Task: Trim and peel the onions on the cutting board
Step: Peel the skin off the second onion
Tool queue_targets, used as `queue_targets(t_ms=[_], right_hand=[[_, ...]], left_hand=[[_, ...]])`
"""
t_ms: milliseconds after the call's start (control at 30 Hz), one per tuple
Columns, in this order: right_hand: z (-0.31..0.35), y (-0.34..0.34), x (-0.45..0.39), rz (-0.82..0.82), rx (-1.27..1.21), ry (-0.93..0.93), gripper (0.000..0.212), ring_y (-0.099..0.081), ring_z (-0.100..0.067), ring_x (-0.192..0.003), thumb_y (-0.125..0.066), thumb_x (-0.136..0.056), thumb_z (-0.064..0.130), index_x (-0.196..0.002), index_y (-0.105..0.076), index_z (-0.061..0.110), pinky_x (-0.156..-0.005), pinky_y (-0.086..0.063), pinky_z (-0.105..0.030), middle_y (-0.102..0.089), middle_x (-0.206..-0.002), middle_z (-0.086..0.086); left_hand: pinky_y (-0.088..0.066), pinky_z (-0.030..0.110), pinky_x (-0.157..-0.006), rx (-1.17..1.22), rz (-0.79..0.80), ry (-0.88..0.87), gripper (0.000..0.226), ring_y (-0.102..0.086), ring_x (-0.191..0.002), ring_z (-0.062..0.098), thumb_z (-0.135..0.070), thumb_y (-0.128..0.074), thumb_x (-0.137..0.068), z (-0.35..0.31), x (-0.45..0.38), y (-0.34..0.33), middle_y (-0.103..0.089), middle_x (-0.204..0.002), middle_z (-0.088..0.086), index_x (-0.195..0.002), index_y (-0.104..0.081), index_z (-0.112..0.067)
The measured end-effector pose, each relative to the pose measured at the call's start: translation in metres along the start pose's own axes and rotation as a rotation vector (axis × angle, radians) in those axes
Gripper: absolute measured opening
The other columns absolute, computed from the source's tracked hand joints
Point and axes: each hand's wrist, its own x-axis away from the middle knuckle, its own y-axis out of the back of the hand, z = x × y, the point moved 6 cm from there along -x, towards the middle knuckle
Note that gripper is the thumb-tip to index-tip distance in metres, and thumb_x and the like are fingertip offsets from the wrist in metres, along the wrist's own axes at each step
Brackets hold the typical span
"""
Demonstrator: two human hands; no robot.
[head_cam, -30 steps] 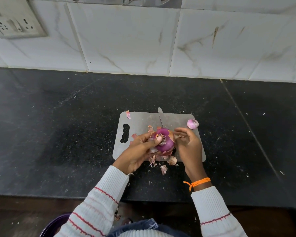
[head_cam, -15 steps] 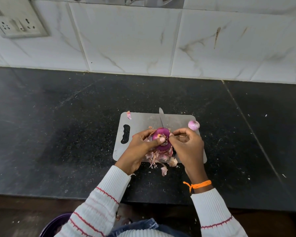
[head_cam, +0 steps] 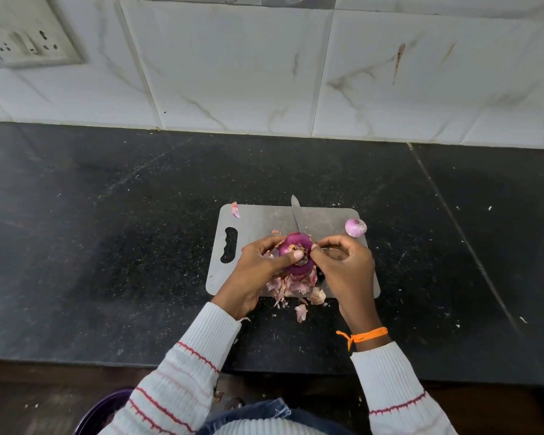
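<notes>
Gripping a round purple onion (head_cam: 296,255) in the left hand (head_cam: 258,271) above the grey plastic cutting board (head_cam: 255,221) on the black stone worktop (head_cam: 107,230); right hand (head_cam: 343,265) pinching its papery skin.

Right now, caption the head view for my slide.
Both hands, left hand and right hand, peel a red onion over the cutting board.

We see bare black counter (head_cam: 107,246) on the left and right of the frame. On the cutting board (head_cam: 258,219), a knife (head_cam: 297,216), small onion (head_cam: 355,227) and peels (head_cam: 296,288) block the way.
</notes>
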Motion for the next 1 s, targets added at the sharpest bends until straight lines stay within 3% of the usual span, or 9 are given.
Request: queue_targets(t_ms=[267,400,533,700,867,1000], right_hand=[[-0.001,0.000,-0.003,-0.004,0.043,0.038,0.018,-0.063,0.005,-0.066,-0.070,-0.075,0.003,-0.074,-0.065,0.020,-0.060,-0.052,-0.014,-0.064,-0.068,0.013],[-0.017,0.001,-0.008,0.006,-0.061,-0.061,0.020,-0.069,-0.012,-0.072,-0.063,-0.080,0.000,-0.075,-0.068,0.018,-0.068,-0.059,-0.033,-0.070,-0.073,0.001],[-0.020,0.000,-0.007,0.015,-0.240,-0.161,0.017,-0.069,-0.018,-0.074,-0.054,-0.093,0.011,-0.080,-0.065,0.012,-0.064,-0.057,-0.027,-0.069,-0.078,-0.006],[-0.024,-0.017,-0.005,0.138,0.035,-0.084,0.031,-0.060,-0.020,-0.073,-0.053,-0.091,0.040,-0.079,-0.056,0.011,-0.063,-0.051,-0.034,-0.060,-0.074,-0.008],[-0.022,-0.021,-0.006,0.073,0.253,0.129,0.019,-0.051,-0.013,-0.070,-0.044,-0.098,0.019,-0.081,-0.051,0.013,-0.058,-0.039,-0.021,-0.051,-0.072,0.004],[-0.030,-0.016,-0.008,0.036,0.395,0.166,0.016,-0.046,-0.014,-0.067,-0.046,-0.097,0.014,-0.082,-0.049,0.011,-0.056,-0.036,-0.024,-0.050,-0.074,-0.002]], left_hand=[[-0.056,0.022,-0.070,-0.031,-0.014,-0.016,0.035,-0.070,-0.080,0.014,-0.007,-0.072,-0.078,0.000,-0.003,-0.001,-0.069,-0.099,0.007,-0.112,-0.064,-0.006],[-0.057,0.024,-0.073,-0.008,-0.021,0.028,0.038,-0.069,-0.093,0.023,-0.010,-0.072,-0.078,0.003,-0.006,0.002,-0.067,-0.109,0.014,-0.115,-0.062,-0.006],[-0.055,0.020,-0.067,-0.003,-0.034,0.045,0.039,-0.069,-0.092,0.024,-0.012,-0.072,-0.077,0.004,-0.008,0.004,-0.067,-0.110,0.016,-0.114,-0.062,-0.006],[-0.056,0.023,-0.068,0.035,-0.035,0.047,0.035,-0.071,-0.086,0.022,-0.014,-0.073,-0.077,0.003,-0.006,0.000,-0.069,-0.104,0.016,-0.110,-0.064,-0.006],[-0.057,0.026,-0.066,-0.001,-0.032,0.088,0.037,-0.071,-0.083,0.019,-0.020,-0.073,-0.078,0.009,-0.006,0.000,-0.071,-0.099,0.013,-0.111,-0.063,-0.008],[-0.054,0.032,-0.082,0.134,0.054,0.129,0.035,-0.067,-0.087,0.017,-0.024,-0.066,-0.076,0.006,-0.006,0.001,-0.072,-0.095,0.010,-0.106,-0.065,-0.006]])
